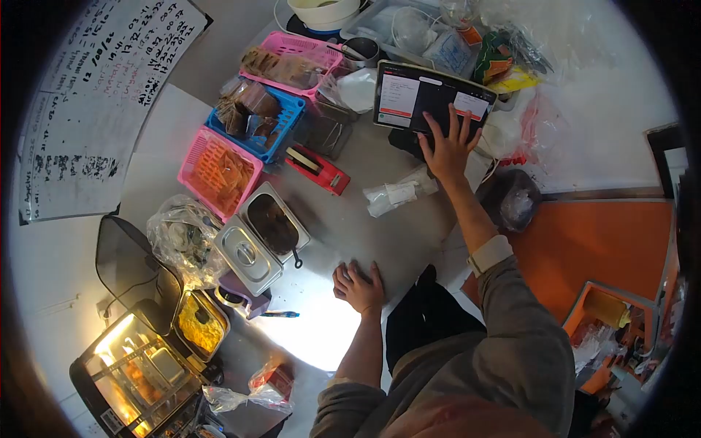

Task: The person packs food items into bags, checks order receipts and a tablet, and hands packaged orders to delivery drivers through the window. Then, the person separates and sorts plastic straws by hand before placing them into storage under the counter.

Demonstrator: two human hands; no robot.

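Note:
My right hand [449, 146] is spread over the lower right part of a tablet [431, 98], its fingertips at the lit screen. The tablet stands at the back of the grey table [328, 212]. Near the table's front edge my left hand [359, 288] rests with fingers apart and holds nothing. A clear plastic packet [400, 193] lies between the two hands, below the tablet. To the left of it is a red tape dispenser [318, 169]. A blue pen [281, 314] lies left of my left hand.
Pink baskets [220, 171] and a blue basket [287, 120] line the left back. Nearer are a metal container [274, 223] with dark contents, a lid [248, 252], a yellow food tray [198, 325] and a lit display case [139, 372]. An orange surface [602, 241] lies right.

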